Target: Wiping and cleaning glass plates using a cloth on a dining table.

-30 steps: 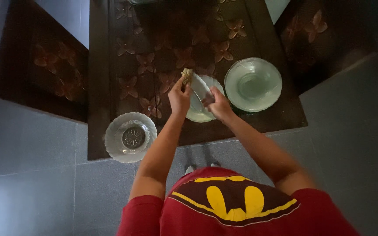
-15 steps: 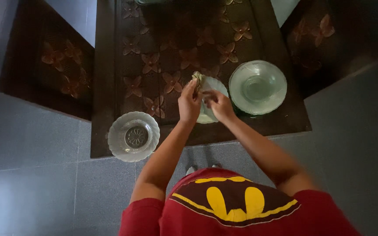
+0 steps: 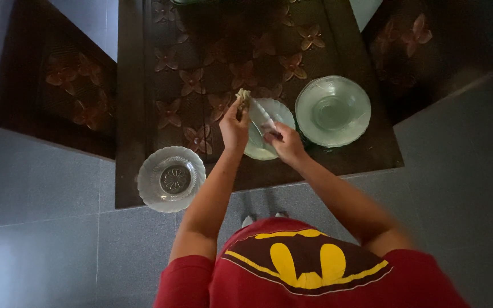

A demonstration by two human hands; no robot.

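My left hand (image 3: 234,130) grips a small crumpled cloth (image 3: 242,96) and presses it against a pale green glass plate (image 3: 274,114), which is tilted above the dark wooden table (image 3: 195,51). My right hand (image 3: 283,142) holds that plate at its near edge. A stack of similar pale green plates (image 3: 332,110) lies flat on the table just to the right. A clear glass bowl (image 3: 170,178) with a scalloped rim and a flower pattern sits at the table's near-left corner.
The table top carries carved flower shapes. Dark carved chairs (image 3: 52,85) stand to the left and to the right (image 3: 423,51) of the table. Grey floor tiles (image 3: 41,239) surround it. My red shirt fills the bottom of the view.
The plate has turned slightly in my hands and the cloth has slid along its rim. The bowl and the plate stack have stayed where they were.
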